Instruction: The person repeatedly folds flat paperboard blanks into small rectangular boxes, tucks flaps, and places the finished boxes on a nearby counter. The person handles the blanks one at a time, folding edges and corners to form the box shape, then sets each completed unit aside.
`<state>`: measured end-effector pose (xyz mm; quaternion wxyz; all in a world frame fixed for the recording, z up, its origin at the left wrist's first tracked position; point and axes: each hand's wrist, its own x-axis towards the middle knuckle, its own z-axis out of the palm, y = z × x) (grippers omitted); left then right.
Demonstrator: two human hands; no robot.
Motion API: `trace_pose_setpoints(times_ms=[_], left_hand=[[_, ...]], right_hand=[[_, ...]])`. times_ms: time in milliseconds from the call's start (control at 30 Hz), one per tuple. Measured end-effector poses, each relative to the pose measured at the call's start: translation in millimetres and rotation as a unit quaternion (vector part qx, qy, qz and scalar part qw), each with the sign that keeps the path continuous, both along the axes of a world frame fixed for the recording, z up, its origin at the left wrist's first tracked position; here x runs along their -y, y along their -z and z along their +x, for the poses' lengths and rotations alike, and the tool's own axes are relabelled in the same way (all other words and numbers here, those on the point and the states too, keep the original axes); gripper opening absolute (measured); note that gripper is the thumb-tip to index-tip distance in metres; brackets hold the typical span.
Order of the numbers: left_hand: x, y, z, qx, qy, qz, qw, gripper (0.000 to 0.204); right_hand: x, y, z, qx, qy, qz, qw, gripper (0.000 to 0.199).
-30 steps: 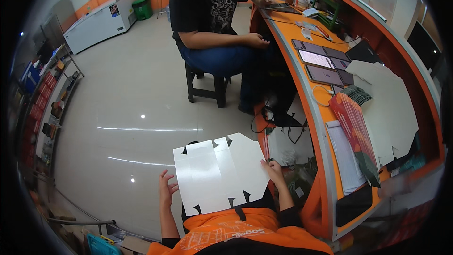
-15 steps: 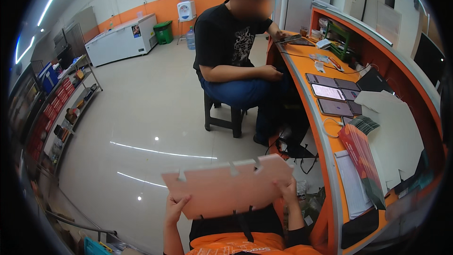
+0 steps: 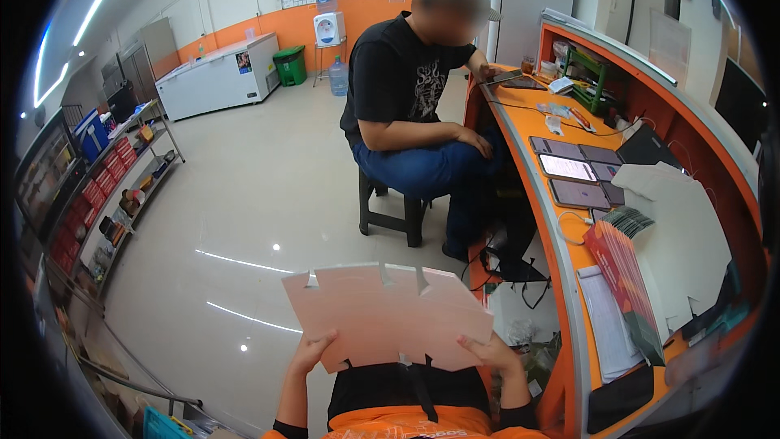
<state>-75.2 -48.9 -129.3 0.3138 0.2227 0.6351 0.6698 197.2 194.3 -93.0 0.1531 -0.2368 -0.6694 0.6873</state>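
Note:
A flat, pale cardboard sheet [image 3: 390, 313] with slots cut into its upper and lower edges is held up in front of my lap. It looks white with a pinkish-orange tint. My left hand [image 3: 315, 349] grips its lower left part, the thumb lying on the near face. On the lower right side, my right hand [image 3: 487, 351] pinches the edge, thumb also in front. The fingers behind the sheet are hidden.
At right runs an orange counter [image 3: 581, 236] carrying several phones [image 3: 567, 167], a notepad [image 3: 605, 317], a red folded card stack [image 3: 621, 280] and white slotted sheets [image 3: 678, 236]. A seated person [image 3: 414, 106] is ahead on a black stool [image 3: 392, 215]. Shelves [image 3: 122, 195] stand left.
The right end of the sheet has come down, and my right hand has dropped with it. My left hand still holds the left side. The seated person's near hand has opened over the knee.

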Motion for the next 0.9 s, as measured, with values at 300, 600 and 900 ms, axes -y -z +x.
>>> trace_pose_setpoints(times_ms=[300, 600, 900], left_hand=[[-3.5, -14.2, 32.3, 0.020, -0.137, -0.038, 0.990, 0.041], [-7.9, 53.9, 26.5, -0.009, -0.186, 0.124, 0.975, 0.061], [-8.2, -40.8, 50.2, 0.054, -0.252, -0.013, 0.966, 0.046]], right_hand=[[53.9, -65.0, -2.5, -0.085, -0.160, 0.078, 0.980, 0.018], [99.4, -100.6, -32.3, -0.161, -0.268, 0.054, 0.948, 0.018], [47.9, -47.2, -20.7, -0.163, -0.142, 0.103, 0.971, 0.023]])
